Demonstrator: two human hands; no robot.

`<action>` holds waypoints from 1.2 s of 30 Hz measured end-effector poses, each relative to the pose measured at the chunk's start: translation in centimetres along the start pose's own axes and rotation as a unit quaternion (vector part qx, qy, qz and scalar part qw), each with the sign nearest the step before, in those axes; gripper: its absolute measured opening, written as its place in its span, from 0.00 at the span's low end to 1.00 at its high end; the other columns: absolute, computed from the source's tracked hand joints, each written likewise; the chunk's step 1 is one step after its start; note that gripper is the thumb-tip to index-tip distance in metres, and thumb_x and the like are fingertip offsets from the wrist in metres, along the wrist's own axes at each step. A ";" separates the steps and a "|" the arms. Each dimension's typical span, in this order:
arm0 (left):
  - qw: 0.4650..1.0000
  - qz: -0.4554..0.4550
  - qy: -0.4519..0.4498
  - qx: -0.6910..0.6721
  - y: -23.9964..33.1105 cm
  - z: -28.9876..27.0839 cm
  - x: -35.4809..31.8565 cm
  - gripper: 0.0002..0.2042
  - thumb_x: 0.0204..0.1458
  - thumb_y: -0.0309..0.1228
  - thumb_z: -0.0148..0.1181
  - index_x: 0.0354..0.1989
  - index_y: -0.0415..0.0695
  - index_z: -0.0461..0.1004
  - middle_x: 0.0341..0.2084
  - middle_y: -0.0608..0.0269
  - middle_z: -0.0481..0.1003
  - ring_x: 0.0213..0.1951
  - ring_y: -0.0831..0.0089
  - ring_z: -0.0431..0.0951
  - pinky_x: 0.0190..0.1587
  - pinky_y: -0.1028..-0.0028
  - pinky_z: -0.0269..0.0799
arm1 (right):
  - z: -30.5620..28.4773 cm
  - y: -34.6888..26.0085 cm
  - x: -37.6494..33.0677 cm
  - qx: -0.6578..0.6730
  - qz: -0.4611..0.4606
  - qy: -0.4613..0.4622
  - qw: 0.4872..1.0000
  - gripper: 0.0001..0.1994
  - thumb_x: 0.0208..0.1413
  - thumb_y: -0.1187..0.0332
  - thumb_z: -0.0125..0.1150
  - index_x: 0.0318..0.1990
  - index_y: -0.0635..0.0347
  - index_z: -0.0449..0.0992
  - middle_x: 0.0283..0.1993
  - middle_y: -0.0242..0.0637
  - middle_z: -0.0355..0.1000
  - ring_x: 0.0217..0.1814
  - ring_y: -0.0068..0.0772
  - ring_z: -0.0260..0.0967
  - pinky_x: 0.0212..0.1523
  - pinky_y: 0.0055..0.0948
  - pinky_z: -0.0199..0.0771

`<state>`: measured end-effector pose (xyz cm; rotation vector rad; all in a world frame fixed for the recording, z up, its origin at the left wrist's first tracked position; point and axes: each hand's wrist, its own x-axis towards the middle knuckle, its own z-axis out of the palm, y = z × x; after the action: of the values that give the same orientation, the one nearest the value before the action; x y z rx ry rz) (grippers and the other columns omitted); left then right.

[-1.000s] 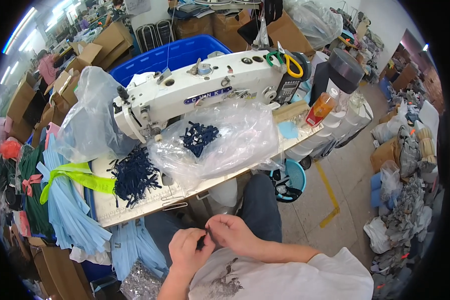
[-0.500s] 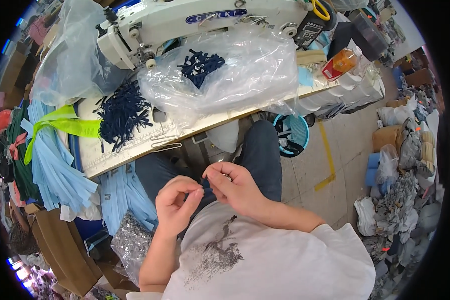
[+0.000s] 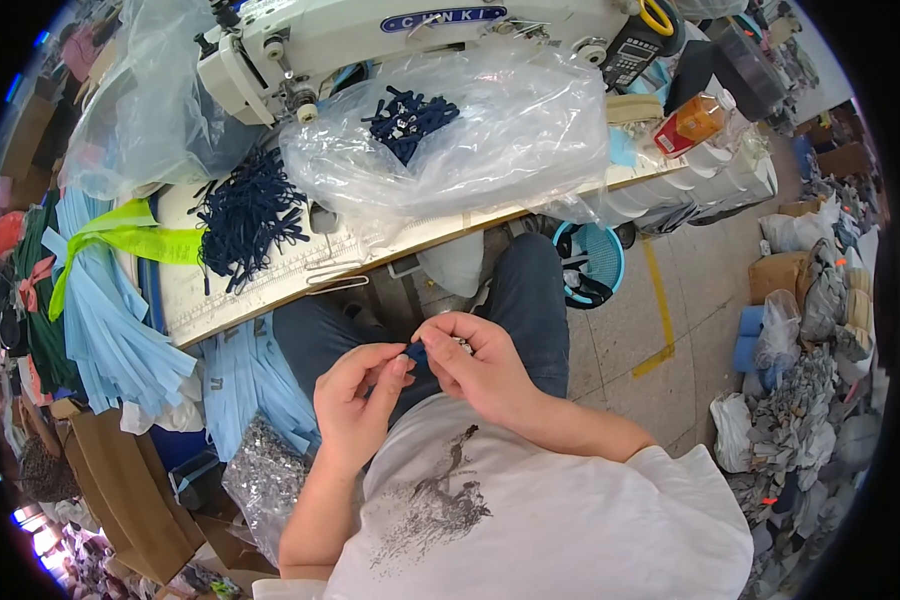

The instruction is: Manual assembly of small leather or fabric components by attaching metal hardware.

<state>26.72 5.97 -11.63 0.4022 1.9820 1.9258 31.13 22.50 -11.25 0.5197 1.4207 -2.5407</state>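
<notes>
Above my lap, my left hand (image 3: pixel 355 405) and my right hand (image 3: pixel 487 378) meet, pinching a small navy fabric piece (image 3: pixel 416 352) between their fingertips. A bit of shiny metal (image 3: pixel 463 345) shows at the right fingers; most of it is hidden. On the sewing table (image 3: pixel 205 318) lies a pile of navy cord strips (image 3: pixel 252 220). To its right, a clear plastic bag (image 3: pixel 530 130) carries a smaller heap of navy pieces with metal bits (image 3: pixel 410 122).
A white sewing machine (image 3: pixel 340 30) spans the table's back. Light blue strips (image 3: pixel 120 330) and a neon yellow strip (image 3: pixel 160 245) hang at the left. A bottle (image 3: pixel 692 122) stands at the right; a blue basket (image 3: pixel 600 250) sits on the floor. Cardboard boxes (image 3: pixel 120 490) are lower left.
The navy piece shows more plainly between my fingertips, and my hands have shifted slightly. The table appears a little higher right in the picture as the view moves.
</notes>
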 end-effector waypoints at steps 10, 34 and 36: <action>0.996 -0.053 0.017 -0.064 0.8 0.1 -0.1 0.06 0.57 0.19 0.56 0.42 0.34 0.72 0.29 0.59 0.78 0.29 0.77 0.78 0.33 0.77 0.78 | -0.1 0.1 0.2 0.022 0.004 0.000 1.000 0.10 0.62 0.63 0.58 0.42 0.61 0.76 0.24 0.22 0.65 0.20 0.10 0.55 0.18 0.15 0.52; 0.979 -0.119 0.020 -0.165 1.7 1.0 -0.1 0.06 0.57 0.18 0.53 0.42 0.34 0.73 0.32 0.51 0.79 0.27 0.73 0.79 0.31 0.74 0.80 | -0.7 0.7 0.4 0.098 -0.011 -0.013 0.995 0.07 0.62 0.67 0.58 0.40 0.61 0.73 0.27 0.25 0.68 0.22 0.09 0.59 0.18 0.14 0.53; 0.980 -0.117 0.025 -0.161 1.8 1.2 -0.2 0.06 0.57 0.18 0.54 0.42 0.35 0.73 0.31 0.52 0.79 0.27 0.74 0.79 0.31 0.74 0.80 | -0.4 0.6 0.5 0.097 -0.006 -0.009 0.995 0.07 0.62 0.67 0.58 0.41 0.61 0.73 0.27 0.24 0.67 0.20 0.09 0.56 0.17 0.14 0.51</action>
<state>27.32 7.03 -9.87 0.0333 1.6194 2.0685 30.92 22.51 -12.10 0.5184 1.1792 -2.7019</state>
